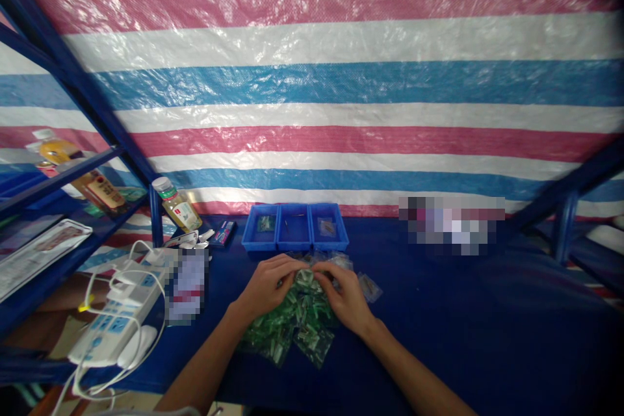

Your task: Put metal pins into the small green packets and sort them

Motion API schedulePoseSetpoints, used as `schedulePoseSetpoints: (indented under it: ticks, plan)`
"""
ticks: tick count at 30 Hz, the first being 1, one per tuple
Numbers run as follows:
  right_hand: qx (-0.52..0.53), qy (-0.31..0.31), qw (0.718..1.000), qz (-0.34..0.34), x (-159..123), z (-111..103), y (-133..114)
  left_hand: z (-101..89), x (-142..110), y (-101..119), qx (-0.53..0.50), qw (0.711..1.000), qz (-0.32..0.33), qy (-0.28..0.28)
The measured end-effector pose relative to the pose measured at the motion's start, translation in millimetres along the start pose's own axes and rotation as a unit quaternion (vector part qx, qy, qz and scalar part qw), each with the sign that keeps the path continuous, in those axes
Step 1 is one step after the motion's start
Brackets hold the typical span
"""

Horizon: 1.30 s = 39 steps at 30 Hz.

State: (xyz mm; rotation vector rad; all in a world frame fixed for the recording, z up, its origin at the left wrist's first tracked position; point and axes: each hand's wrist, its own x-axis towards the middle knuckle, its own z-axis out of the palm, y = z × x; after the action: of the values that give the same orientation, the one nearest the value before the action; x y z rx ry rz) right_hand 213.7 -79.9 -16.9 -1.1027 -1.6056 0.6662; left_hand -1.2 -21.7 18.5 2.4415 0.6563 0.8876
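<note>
Pixel blur hides one object [188, 286] and a second object [451, 224]; the left hand [266, 286] and right hand [345, 296] partly cover a green packet [305, 276].

Left hand [266, 286] and right hand [345, 296] pinching one packet [305, 276] atop a heap of green plastic packets [292, 331] on the blue bench [439, 299], with a blue divided tray [295, 227] just beyond.

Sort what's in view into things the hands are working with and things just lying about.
Working with: left hand; right hand; green-filled clear packets; blue three-part tray.
Lying about: white power strip; green-capped bottle; small blue box; striped tarpaulin.
</note>
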Motion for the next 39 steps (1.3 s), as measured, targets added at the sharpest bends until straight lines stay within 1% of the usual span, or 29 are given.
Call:
schedulePoseSetpoints:
  ticks: [2,4,9,11,13,16,19,23,26,28,30,33,37,39]
  plan:
    - [0.004,-0.001,1.000,0.010,0,-2,-1,1.3,0,-1,-0.001,1.000,0.007,0.011]
    - [0.006,-0.015,1.000,0.003,-1,-6,-2,2.3,0,-3,-0.002,1.000,0.010,0.018]
    - [-0.003,-0.071,0.995,-0.064,-2,-11,-8,2.2,-1,-8,0.002,0.999,0.008,0.044]
    - [-0.014,-0.078,0.994,-0.073,-2,-10,-9,2.0,-2,-10,0.008,0.999,0.009,0.049]
    - [-0.027,-0.068,0.995,-0.071,-1,-7,-10,2.1,-3,-11,0.017,0.999,0.013,0.042]
    - [-0.034,-0.044,0.996,-0.075,1,-4,-9,2.6,-3,-9,0.032,0.999,0.019,0.016]
    - [-0.027,-0.033,0.996,-0.073,1,-4,-6,2.8,-2,-5,0.037,0.999,0.018,-0.012]
    - [-0.019,-0.047,0.998,-0.039,-2,-1,0,1.8,0,-2,0.036,0.999,0.013,-0.034]
    - [-0.005,-0.033,0.999,-0.005,-5,2,6,1.8,0,-1,0.038,0.998,0.014,-0.041]
    - [0.003,-0.006,1.000,-0.004,-7,5,11,3.0,-1,-1,0.034,0.999,0.003,-0.035]
    - [0.000,0.023,1.000,-0.014,-9,7,14,4.9,-3,-2,0.025,0.999,-0.027,-0.013]
    - [-0.007,0.035,0.999,-0.020,-11,9,19,7.5,-6,-4,0.016,0.998,-0.055,0.025]
    - [0.005,0.030,0.999,-0.013,-12,11,22,8.4,-6,-6,0.013,0.999,-0.025,0.036]
    - [0.019,0.030,0.999,-0.007,-12,11,22,8.3,-6,-5,0.007,0.999,-0.013,0.050]
